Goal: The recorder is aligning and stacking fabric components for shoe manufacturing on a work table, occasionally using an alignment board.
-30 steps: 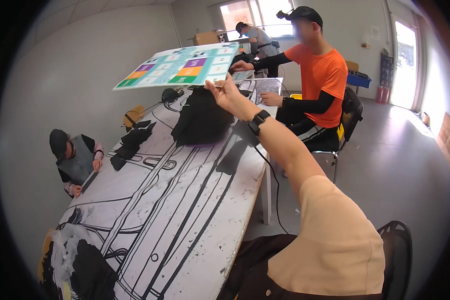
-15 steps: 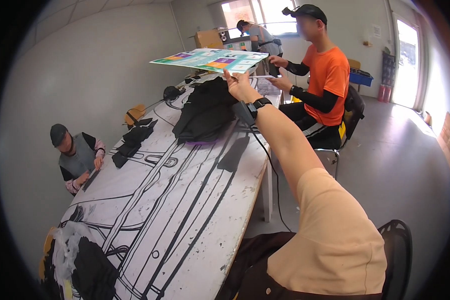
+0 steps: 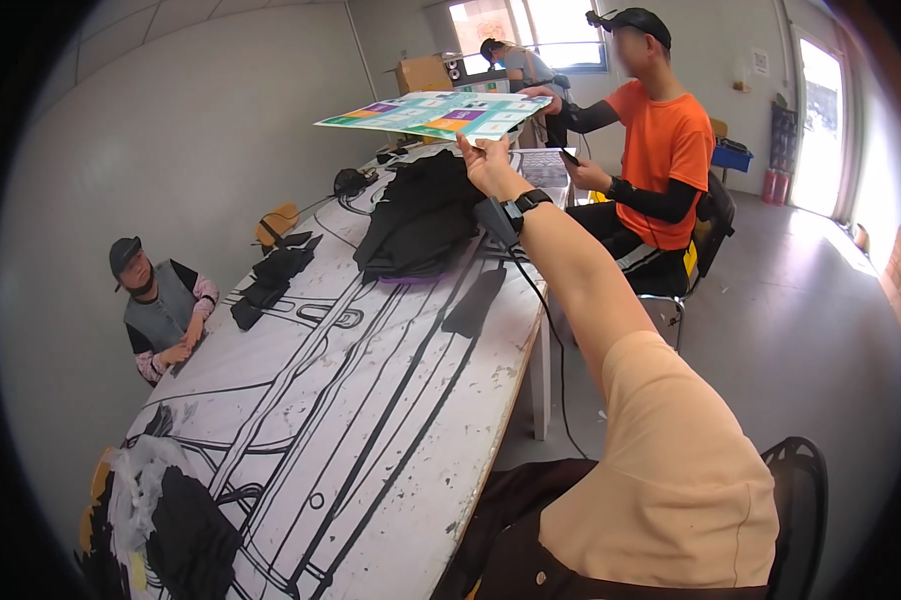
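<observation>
My right hand [image 3: 486, 165] reaches far out over the table, wearing a dark wrist strap [image 3: 525, 203] with a device and cable. Its fingers grip the near edge of a stiff, flat printed board [image 3: 435, 115] with coloured blocks of white, teal, purple and orange. A co-worker in an orange shirt [image 3: 660, 140] has one hand [image 3: 542, 100] at the board's right end. The co-worker's other hand holds a small dark flat object. Beneath the board lies a heap of black cloth [image 3: 415, 225]. My left hand is out of view.
The long white table [image 3: 370, 420] bears thick black line drawings. Folded black cloth pieces [image 3: 270, 280] lie along its left side, where another person [image 3: 165, 310] sits. Clear plastic [image 3: 140, 485] and black cloth [image 3: 190, 540] lie at the near left. A cable [image 3: 560, 370] hangs beside the right edge.
The orange-shirted co-worker's hand has risen to the board's right end. The person at the left has raised their head and brought their hands together. My right hand still grips the board.
</observation>
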A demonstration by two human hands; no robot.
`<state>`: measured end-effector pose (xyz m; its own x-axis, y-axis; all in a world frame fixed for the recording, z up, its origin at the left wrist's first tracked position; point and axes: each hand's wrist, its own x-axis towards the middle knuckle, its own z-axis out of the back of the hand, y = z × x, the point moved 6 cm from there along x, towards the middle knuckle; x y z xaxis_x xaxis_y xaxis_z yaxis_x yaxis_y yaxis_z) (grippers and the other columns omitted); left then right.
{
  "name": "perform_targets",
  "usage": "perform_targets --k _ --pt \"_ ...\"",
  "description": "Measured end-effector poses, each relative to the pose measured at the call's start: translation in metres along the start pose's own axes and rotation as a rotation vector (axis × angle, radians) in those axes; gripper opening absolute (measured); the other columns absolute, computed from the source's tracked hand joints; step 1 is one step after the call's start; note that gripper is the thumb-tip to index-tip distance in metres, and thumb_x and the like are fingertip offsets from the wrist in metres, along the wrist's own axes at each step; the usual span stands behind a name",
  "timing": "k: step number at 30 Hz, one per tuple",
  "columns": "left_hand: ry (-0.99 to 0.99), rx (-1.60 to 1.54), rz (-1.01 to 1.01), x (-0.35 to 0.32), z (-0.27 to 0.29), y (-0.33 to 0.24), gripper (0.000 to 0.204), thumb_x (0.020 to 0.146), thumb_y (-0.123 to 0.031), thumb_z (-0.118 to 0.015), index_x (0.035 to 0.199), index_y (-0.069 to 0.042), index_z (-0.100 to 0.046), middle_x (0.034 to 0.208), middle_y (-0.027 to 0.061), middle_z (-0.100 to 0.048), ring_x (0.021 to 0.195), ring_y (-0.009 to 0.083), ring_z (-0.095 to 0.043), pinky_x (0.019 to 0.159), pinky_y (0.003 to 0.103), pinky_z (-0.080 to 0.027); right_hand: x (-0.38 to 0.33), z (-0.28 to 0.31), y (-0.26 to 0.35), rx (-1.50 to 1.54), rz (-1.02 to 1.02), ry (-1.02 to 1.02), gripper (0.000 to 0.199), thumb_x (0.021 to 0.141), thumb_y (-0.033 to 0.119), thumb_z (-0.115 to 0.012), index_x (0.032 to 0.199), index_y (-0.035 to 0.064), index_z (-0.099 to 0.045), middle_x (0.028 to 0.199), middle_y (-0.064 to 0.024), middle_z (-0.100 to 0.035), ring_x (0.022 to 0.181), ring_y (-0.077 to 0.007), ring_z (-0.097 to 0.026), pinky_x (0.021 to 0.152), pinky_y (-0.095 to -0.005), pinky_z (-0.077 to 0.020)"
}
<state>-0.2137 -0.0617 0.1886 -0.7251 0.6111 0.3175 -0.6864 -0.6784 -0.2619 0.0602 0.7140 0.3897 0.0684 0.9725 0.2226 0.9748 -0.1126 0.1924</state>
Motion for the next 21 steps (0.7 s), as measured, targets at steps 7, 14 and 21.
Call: perform_targets --k 7,14,21 --pt "-0.018 0.019 0.001 0.003 -0.001 -0.001 0.05 0.1 -0.039 -0.056 0.138 -0.006 -0.057 0.146 0.0251 -0.048 0.133 0.044 -0.041 0.11 0.056 -0.028 0.027 0.031 0.037 -0.101 -0.13 0.088 0.038 0.106 0.023 -0.036 0.132 -0.0048 -0.041 0.111 -0.0269 -0.064 0.086 -0.0304 -0.072 0.071 -0.0308 -0.0648" --pt "-0.019 0.047 0.053 -0.001 -0.009 0.007 0.05 0.1 -0.038 -0.056 0.139 -0.007 -0.056 0.146 0.0244 -0.048 0.136 0.0432 -0.04 0.112 0.057 -0.027 -0.138 0.056 -0.017 -1.081 -0.578 0.753 0.04 0.097 0.034 -0.057 0.124 0.0059 -0.067 0.078 -0.0125 -0.071 0.066 -0.0184 -0.07 0.062 -0.0293 -0.0546" --pt "-0.011 0.094 0.009 0.001 -0.008 0.006 0.048 0.099 -0.033 -0.059 0.138 -0.005 -0.057 0.144 0.0259 -0.049 0.135 0.0443 -0.042 0.112 0.057 -0.03 -0.271 0.146 -0.058 -1.012 -0.985 0.849 0.036 0.103 0.022 -0.049 0.127 -0.0004 -0.064 0.079 -0.0096 -0.071 0.069 -0.016 -0.072 0.058 -0.0232 -0.0549"
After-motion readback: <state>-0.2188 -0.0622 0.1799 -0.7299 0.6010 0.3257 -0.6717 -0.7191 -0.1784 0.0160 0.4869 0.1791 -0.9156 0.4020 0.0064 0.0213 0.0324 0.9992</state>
